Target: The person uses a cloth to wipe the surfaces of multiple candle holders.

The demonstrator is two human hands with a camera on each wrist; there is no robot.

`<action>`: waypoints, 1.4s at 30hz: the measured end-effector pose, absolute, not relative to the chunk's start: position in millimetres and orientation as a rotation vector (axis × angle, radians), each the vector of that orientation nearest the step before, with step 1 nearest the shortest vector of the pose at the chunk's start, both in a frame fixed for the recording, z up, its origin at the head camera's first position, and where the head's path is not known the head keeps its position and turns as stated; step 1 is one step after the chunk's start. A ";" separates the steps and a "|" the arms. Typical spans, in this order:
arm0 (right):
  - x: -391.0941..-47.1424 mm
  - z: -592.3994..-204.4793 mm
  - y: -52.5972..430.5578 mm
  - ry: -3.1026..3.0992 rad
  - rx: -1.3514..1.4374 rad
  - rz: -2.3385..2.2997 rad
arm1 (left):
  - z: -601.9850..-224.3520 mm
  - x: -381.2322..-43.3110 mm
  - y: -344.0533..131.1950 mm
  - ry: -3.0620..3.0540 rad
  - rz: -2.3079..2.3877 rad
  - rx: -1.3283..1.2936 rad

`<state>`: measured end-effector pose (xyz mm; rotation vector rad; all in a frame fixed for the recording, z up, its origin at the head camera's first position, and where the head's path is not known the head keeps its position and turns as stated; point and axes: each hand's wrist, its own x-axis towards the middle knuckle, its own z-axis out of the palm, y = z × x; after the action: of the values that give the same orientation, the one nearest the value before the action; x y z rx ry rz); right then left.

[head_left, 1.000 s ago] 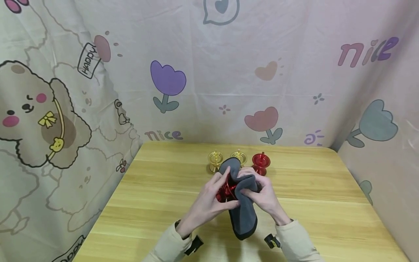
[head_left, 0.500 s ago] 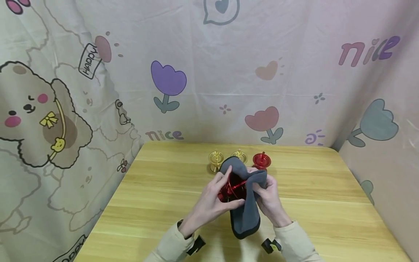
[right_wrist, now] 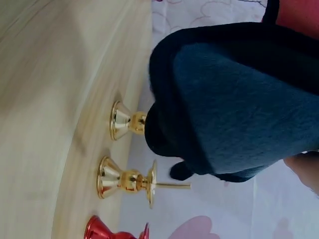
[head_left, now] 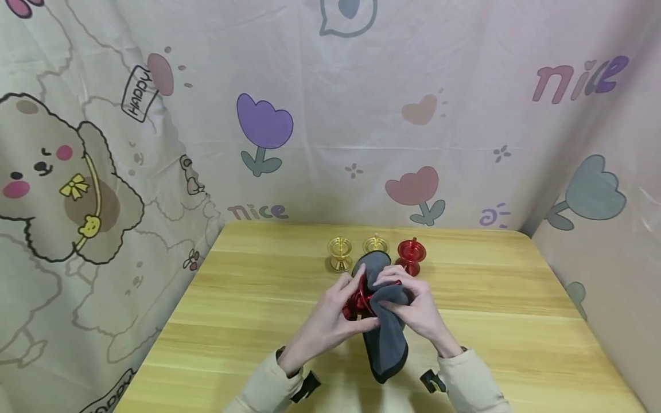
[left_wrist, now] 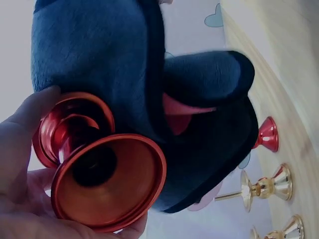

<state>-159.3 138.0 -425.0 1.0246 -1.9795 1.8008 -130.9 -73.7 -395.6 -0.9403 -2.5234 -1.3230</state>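
Note:
My left hand [head_left: 327, 312] grips a shiny red metal candle holder [left_wrist: 112, 184], tilted sideways above the table, its hollow flared base towards the left wrist camera. A grey cloth with black edging [head_left: 391, 347] is bunched against the holder's dish and covers most of it. Through the cloth, my right hand [head_left: 417, 301] pinches around the dish side, fingers above and thumb nearer me. One long end of the cloth hangs down in front. In the right wrist view the cloth [right_wrist: 239, 109] hides most of the right hand.
Behind the hands stand two gold candle holders [head_left: 340, 261] with upright spikes, one partly hidden by the cloth. Another red candle holder [head_left: 411, 252] stands to their right. The wooden table [head_left: 248, 287] meets a printed fabric backdrop [head_left: 320, 115] at its far edge.
Half a second ago, the right hand and cloth were farther right and the red holder's dish and spike showed. They have since moved back left over the dish. The left hand keeps its grip.

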 end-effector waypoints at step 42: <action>-179.3 -437.7 127.0 -1.511 1.313 1.316 | -404.1 -150.3 -78.6 -2.356 -2.478 -0.642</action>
<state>-179.3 127.0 -437.7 1.3125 -1.5114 1.3157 -150.3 -78.6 -404.1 -0.6420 -2.3557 -2.4784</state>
